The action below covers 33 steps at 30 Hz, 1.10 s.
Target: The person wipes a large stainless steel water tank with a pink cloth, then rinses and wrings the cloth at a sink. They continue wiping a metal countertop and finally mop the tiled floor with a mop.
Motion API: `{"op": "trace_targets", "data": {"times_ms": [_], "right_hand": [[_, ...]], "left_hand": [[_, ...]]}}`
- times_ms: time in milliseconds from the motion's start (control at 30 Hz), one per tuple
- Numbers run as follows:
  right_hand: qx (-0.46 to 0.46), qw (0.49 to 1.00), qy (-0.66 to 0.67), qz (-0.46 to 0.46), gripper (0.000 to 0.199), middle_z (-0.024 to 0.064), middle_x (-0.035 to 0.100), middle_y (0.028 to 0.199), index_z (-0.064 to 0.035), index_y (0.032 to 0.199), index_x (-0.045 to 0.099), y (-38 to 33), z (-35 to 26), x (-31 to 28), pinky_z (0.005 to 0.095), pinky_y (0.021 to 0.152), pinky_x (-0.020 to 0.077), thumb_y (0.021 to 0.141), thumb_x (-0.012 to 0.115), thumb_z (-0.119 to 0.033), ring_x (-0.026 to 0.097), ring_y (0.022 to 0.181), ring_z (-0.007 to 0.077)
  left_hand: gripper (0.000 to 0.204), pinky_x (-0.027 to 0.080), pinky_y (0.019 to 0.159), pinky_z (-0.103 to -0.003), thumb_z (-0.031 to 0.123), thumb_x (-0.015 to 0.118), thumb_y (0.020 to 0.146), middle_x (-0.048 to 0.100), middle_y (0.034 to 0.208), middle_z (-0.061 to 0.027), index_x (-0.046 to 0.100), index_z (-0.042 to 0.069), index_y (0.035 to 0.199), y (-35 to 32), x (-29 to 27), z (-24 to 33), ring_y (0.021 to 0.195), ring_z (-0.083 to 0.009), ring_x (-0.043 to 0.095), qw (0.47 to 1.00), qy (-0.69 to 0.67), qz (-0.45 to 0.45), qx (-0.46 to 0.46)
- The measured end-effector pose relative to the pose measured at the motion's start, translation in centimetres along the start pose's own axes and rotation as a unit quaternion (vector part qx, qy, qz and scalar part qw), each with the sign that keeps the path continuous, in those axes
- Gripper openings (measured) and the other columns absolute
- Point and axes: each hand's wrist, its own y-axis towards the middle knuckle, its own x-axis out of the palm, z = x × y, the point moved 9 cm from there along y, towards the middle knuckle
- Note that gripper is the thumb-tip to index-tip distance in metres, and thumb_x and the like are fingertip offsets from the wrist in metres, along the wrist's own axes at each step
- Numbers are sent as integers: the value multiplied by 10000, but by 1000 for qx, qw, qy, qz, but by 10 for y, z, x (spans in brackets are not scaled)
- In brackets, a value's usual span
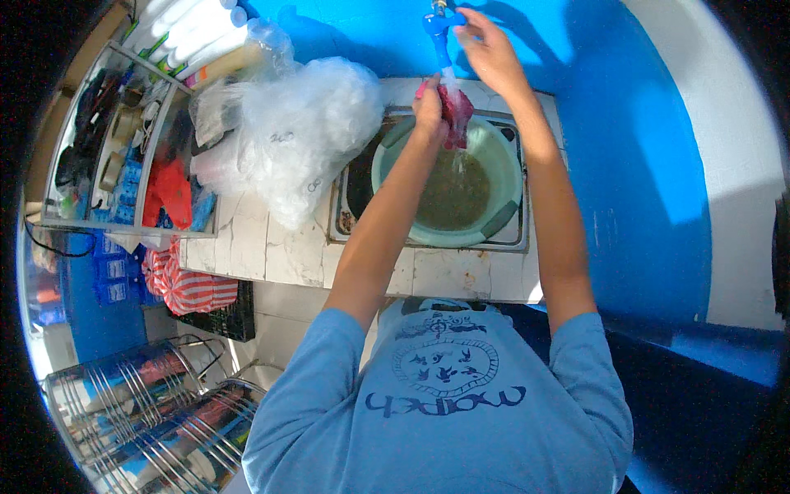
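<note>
One dark red, wet lump of raw meat (455, 115) hangs in your left hand (430, 111), directly under the stream from the single blue plastic tap (438, 31). Fingers of that hand are curled tight around the lump's left side; it sits above the far rim of the basin, not in the water.

Your right hand (487, 48) is up at the tap, fingers bent against the tap's right side. Whether they grip it or only touch it, you cannot tell from this angle.

Below: one round pale-green plastic basin (506, 216), holding murky brownish water, set inside one square steel sink (344, 216). The sink is sunk into a white tiled counter (271, 247) against a bright blue wall (625, 123).

Left of the sink, touching its edge: one big heap of crumpled clear plastic bags (300, 136), possibly several bags; count unclear.

Further left: one glass-fronted display case (123, 148) with small packed goods, blue packets low down, something red-orange at the right end. Details too small to tell. On top of it, about four white cylindrical rolls (193, 29) lie side by side.

Hanging off the counter's front: one red-and-white striped bag (193, 288). Bottom left: two round wire racks (156, 403) holding long packets in blue and red.

You wear a light blue T-shirt (444, 412) with a dark round print.
</note>
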Motion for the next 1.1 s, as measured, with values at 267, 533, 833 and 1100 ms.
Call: {"op": "trace_targets", "data": {"times_ms": [267, 533, 833, 1100], "right_hand": [[-28, 971, -229, 60, 442, 270, 636, 1074, -4, 1255, 519, -30, -71, 37, 487, 826, 501, 856, 580, -183, 640, 937, 410], [167, 964, 138, 154, 500, 126, 572, 1240, -58, 1282, 522, -105, 33, -11, 384, 1009, 404, 916, 600, -388, 531, 1176, 254], [336, 635, 655, 234, 439, 87, 603, 1149, -102, 1185, 543, -189, 113, 72, 446, 927, 470, 878, 633, -403, 587, 1050, 296], [-7, 973, 25, 228, 306, 92, 656, 1001, -43, 941, 662, -146, 9, 3, 376, 830, 516, 661, 602, 64, 634, 953, 242]], "left_hand": [[250, 526, 691, -386, 281, 605, 900, 606, 859, -60, 552, 54, 991, -2, 9, 4, 797, -206, 621, 997, -57, -55, 5], [252, 472, 589, -361, 226, 595, 893, 567, 673, -71, 487, 75, 722, -20, 2, 33, 582, -190, 533, 996, -55, -17, 74], [312, 400, 466, -298, 210, 586, 934, 545, 577, -31, 512, 65, 668, -70, 35, -2, 472, -128, 484, 952, 240, -100, 163], [389, 475, 570, -326, 434, 552, 939, 577, 696, -22, 527, 122, 707, -46, 16, -37, 635, -170, 559, 966, 54, -94, -233]]}}
